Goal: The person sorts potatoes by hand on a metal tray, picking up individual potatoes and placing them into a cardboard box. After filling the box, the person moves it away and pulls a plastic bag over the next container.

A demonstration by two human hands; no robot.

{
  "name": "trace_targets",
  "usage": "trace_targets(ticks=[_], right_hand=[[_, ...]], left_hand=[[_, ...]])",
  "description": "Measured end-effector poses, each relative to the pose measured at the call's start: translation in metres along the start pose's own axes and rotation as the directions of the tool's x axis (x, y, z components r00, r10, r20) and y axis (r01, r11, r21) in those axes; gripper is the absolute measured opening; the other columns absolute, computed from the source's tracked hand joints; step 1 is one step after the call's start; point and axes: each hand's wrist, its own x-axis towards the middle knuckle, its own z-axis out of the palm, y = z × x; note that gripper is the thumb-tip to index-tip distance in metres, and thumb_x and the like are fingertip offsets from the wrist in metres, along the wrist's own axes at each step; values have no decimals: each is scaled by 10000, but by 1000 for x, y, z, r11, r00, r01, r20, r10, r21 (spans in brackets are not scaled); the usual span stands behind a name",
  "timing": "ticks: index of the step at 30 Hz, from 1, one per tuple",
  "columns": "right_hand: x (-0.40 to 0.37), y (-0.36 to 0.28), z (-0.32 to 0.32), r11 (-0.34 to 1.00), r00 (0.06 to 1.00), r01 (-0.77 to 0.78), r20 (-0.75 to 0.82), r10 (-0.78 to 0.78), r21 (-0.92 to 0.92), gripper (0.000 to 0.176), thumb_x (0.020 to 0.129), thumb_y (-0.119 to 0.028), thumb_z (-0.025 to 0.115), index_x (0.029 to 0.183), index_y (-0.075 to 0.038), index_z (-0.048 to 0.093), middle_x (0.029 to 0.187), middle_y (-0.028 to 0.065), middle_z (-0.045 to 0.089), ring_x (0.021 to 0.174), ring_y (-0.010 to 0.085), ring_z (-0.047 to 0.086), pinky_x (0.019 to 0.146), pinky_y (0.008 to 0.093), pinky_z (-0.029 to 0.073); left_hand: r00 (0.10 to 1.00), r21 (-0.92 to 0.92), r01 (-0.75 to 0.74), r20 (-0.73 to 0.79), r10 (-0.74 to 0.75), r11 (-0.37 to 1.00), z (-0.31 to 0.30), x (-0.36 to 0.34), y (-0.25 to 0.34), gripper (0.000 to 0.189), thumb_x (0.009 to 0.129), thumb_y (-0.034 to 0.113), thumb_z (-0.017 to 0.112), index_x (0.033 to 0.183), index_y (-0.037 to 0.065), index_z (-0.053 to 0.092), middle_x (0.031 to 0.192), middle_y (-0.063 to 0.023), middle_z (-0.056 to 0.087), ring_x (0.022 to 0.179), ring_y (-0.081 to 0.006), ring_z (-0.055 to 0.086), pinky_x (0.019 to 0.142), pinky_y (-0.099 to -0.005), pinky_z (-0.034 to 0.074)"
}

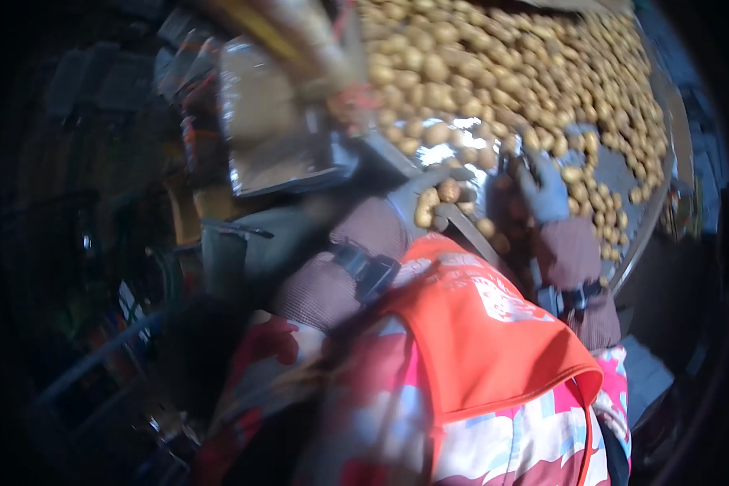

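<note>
Grey-gloved left hand [414,191] near potato pile [510,69], fingers curled round few potatoes [426,212]; right hand [546,192] beside pile, finger state unclear.

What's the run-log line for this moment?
left grey-gloved hand: around a few round yellow-brown potatoes | right grey-gloved hand: beside piled potatoes | both grips: unclear

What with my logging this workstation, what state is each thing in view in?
Left hand: gloved, partly curled beside a few potatoes; grip unclear.
Right hand: gloved, fingers over the table; contents unclear.
Potatoes: loose, heaped at the far side, sparser near the right hand.
Grey table: partly bare at the right.
Orange apron: worn, white print showing.
Purple sleeve covers: worn on both forearms, dark straps around them.
</note>
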Motion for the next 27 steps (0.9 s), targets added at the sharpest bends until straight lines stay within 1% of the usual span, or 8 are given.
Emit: trace_targets(ticks=[1, 4, 11, 13, 14, 16, 20, 27], right_hand=[[-3, -2, 16, 920, 947, 321, 45, -319, -226, 359, 922, -152, 619, 1248, -4, 624, 1060, 209, 664, 957, 380, 636, 844, 437, 514], [-44, -12, 67, 720, 777, 617, 105, -620, -317, 428, 839, -166, 606, 1240, -17, 622, 1202, 226, 614, 1182, 445, 539, 1030, 563, 401], [-59, 9, 95, 818, 880, 475, 160, -448, -324, 505, 910, -171, 476, 1372, 27, 527, 1366, 204, 554, 1342, 479, 423, 1135, 608, 277], [-61, 11, 97, 843, 931, 349, 256, -261, -410, 511, 917, -162, 456, 1390, 22, 514, 1385, 196, 542, 1354, 481, 412, 1152, 596, 274], [-62, 9, 98, 840, 937, 331, 255, -239, -430, 510, 922, -166, 456, 1392, 23, 514, 1386, 195, 541, 1356, 482, 409, 1154, 591, 276], [-66, 7, 98, 833, 953, 283, 240, -187, -475, 508, 932, -174, 454, 1396, 24, 514, 1389, 195, 539, 1359, 484, 405, 1158, 580, 280], [-84, -3, 99, 810, 901, 399, 21, -433, -430, 471, 947, -148, 482, 1381, 25, 534, 1375, 232, 535, 1357, 490, 399, 1152, 564, 309], [-87, -28, 103, 890, 954, 175, -152, -260, -422, 453, 844, -141, 643, 1279, -33, 585, 1272, 167, 581, 1296, 404, 463, 1097, 527, 384]], left_hand=[[999, 56, -39, 4, 39, 998, -13, -9, 2, 375, 1025, 377, 532, 1272, 111, 626, 968, -42, 648, 694, -119, 575, 666, -252, 537], [990, -70, -127, 47, 131, 989, -26, -69, 22, 311, 1027, 363, 535, 1192, 126, 650, 927, -10, 646, 541, -36, 474, 532, -165, 445], [787, -574, -441, 122, 605, 690, -73, -234, 184, 238, 999, 216, 586, 1212, 119, 631, 1085, -37, 652, 810, -114, 553, 672, -237, 483], [578, -854, 441, 505, 641, 275, -49, -258, 245, 282, 1003, 184, 581, 1277, 127, 616, 1175, -43, 643, 980, -145, 579, 790, -276, 501], [443, -642, 752, 660, 607, 150, -43, -264, 266, 308, 1005, 167, 579, 1310, 131, 608, 1220, -45, 638, 1065, -160, 592, 849, -295, 511], [419, -461, 877, 599, 682, -134, -41, -269, 287, 342, 1012, 163, 558, 1351, 127, 584, 1271, -73, 623, 1166, -209, 593, 930, -333, 503], [632, 85, 720, 329, 702, -689, -42, -267, 313, 365, 1020, 207, 507, 1368, 103, 539, 1281, -147, 598, 1200, -301, 562, 987, -386, 458], [643, 254, 661, 294, 707, -706, -58, -274, 342, 369, 991, 281, 551, 1312, 102, 578, 1243, -137, 628, 1099, -253, 599, 910, -364, 488]])
